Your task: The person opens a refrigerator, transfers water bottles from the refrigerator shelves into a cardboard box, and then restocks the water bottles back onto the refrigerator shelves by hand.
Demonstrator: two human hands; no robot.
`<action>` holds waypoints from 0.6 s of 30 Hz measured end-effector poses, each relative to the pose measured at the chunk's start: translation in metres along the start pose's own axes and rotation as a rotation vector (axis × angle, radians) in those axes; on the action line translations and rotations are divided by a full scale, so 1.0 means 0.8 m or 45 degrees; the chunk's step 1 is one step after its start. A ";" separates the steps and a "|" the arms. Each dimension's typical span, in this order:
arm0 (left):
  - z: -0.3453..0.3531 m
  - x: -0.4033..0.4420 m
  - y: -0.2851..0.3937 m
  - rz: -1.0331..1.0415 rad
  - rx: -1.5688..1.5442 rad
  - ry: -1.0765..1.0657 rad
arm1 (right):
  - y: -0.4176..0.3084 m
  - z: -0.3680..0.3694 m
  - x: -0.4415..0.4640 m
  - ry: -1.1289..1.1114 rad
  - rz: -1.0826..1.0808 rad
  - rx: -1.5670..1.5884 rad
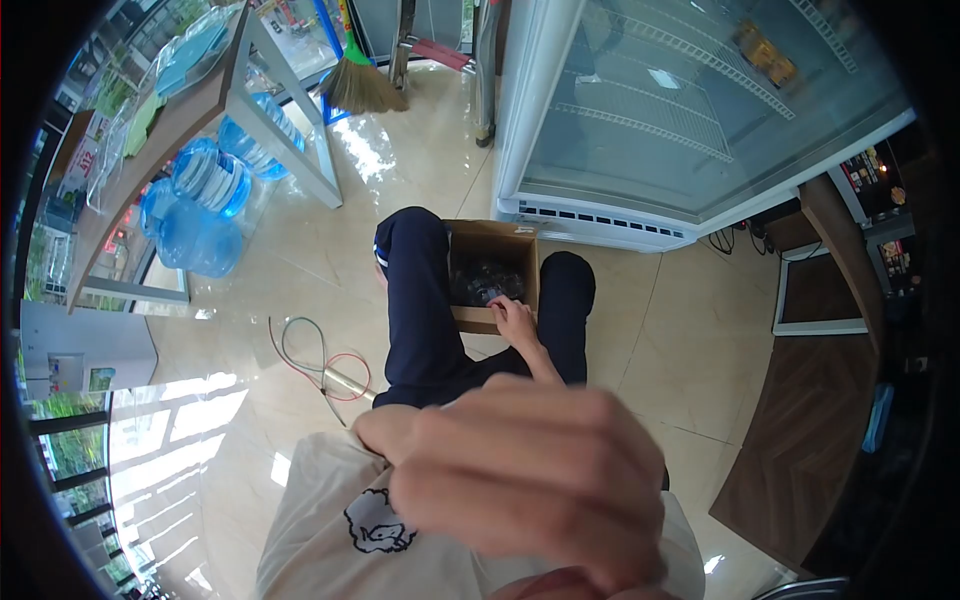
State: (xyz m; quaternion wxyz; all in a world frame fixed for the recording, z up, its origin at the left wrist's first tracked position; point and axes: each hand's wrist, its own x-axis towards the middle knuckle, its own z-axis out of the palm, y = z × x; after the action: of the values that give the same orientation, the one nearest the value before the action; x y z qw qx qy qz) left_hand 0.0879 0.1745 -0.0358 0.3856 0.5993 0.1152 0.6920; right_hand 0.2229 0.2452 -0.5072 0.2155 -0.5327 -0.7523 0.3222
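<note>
Between the knees of the dark trousers stands an open cardboard box [472, 318] with dark, shiny contents [486, 277], perhaps wrapped in clear plastic. My right hand [515, 322] reaches over the box's near edge, its fingers drawn together at the contents; what they pinch is too small to tell. Large and blurred, my left hand [530, 470] is closed in a fist close to the camera, above my lap. Anything inside that fist is hidden.
A glass-door fridge [600, 225] stands ahead to the right. Left are a table [150, 165], large blue water bottles [205, 225] and a broom [365, 85]. Thin tubes or cables [325, 370] lie on the floor beside my left leg. Brown panelling [790, 450] is at right.
</note>
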 end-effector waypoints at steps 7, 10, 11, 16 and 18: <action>0.044 -0.004 0.019 0.185 0.621 0.378 | -0.017 0.005 0.004 -0.040 -0.046 -0.009; 0.034 -0.031 0.010 0.461 1.018 0.416 | -0.020 0.003 0.004 -0.050 -0.039 -0.015; 0.033 -0.041 0.005 0.537 1.011 0.416 | -0.019 0.005 0.003 -0.042 -0.048 -0.006; 0.038 -0.036 0.002 0.616 0.950 0.446 | -0.017 0.004 0.002 -0.036 -0.074 0.013; 0.037 -0.051 0.020 0.474 0.932 0.399 | -0.017 0.003 0.001 -0.047 -0.070 0.015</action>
State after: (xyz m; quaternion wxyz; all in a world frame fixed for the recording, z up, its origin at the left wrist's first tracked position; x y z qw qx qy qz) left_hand 0.1084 0.1277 -0.0485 -0.0056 0.5949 0.2999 0.7457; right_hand 0.2119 0.2420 -0.4989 0.2134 -0.5045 -0.7686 0.3304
